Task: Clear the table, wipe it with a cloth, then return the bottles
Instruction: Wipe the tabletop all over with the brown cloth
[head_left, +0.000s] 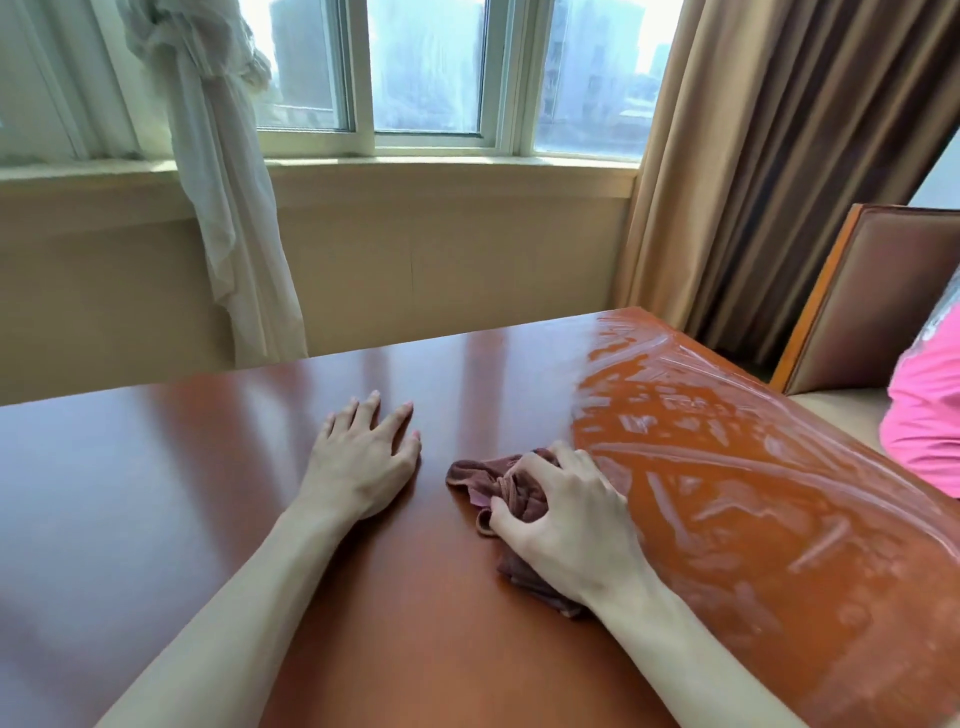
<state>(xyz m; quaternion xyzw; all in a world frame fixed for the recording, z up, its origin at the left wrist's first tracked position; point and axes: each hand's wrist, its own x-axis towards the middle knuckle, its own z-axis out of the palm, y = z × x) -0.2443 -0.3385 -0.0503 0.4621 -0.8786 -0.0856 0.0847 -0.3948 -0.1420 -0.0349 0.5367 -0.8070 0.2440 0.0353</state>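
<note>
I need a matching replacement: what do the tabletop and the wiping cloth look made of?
Table: seemingly reddish wood or veneer under glossy lacquer; it mirrors the window, and wet streaks sit on its right side. Cloth: soft brown terry or microfibre, judging by its bunched, ribbed folds.

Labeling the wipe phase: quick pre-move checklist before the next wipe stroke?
1. Cloth held: ok. The right hand grips the bunched brown cloth with curled fingers.
2. Cloth on the surface: ok, it lies on the wooden table.
3. Left hand out of the way: not ok if wiping leftward; it rests flat beside the cloth.
4. Table cleared: ok in view; no bottles on it.
5. Coverage: not ok. Wet streaks cover only the right part; the left looks dry.
6. Bottles ready to return: cannot tell, none in view.
</note>
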